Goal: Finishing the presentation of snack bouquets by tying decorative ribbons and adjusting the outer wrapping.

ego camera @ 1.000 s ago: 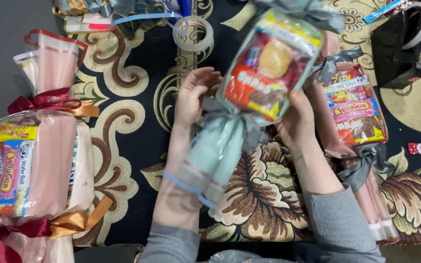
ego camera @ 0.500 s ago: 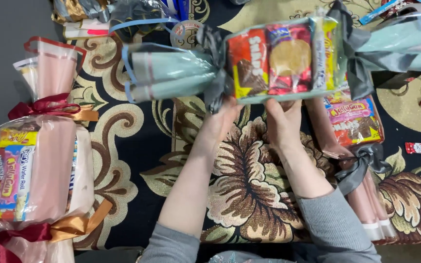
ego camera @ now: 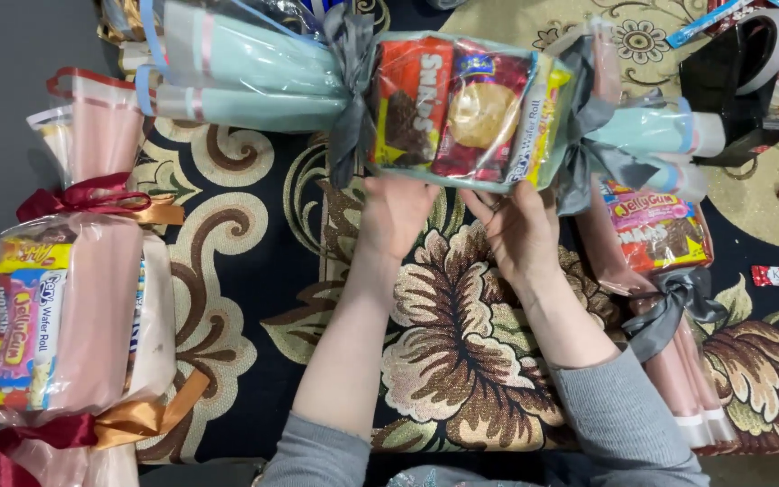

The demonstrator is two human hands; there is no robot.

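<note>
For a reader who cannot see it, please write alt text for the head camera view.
Two bare hands, left hand and right hand, hold up a candy-shaped snack parcel in pale green wrap, tied at both ends with grey ribbon. It hangs level over a dark floral cloth. A pink parcel lies at the left, another pink parcel at the right.

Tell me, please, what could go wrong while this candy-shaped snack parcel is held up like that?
Both hands, left hand and right hand, grip only the lower edge of the snack parcel, so it might tip or slip. Its grey ribbon bows could loosen. It may bump the tape dispenser close to its right end.
</note>
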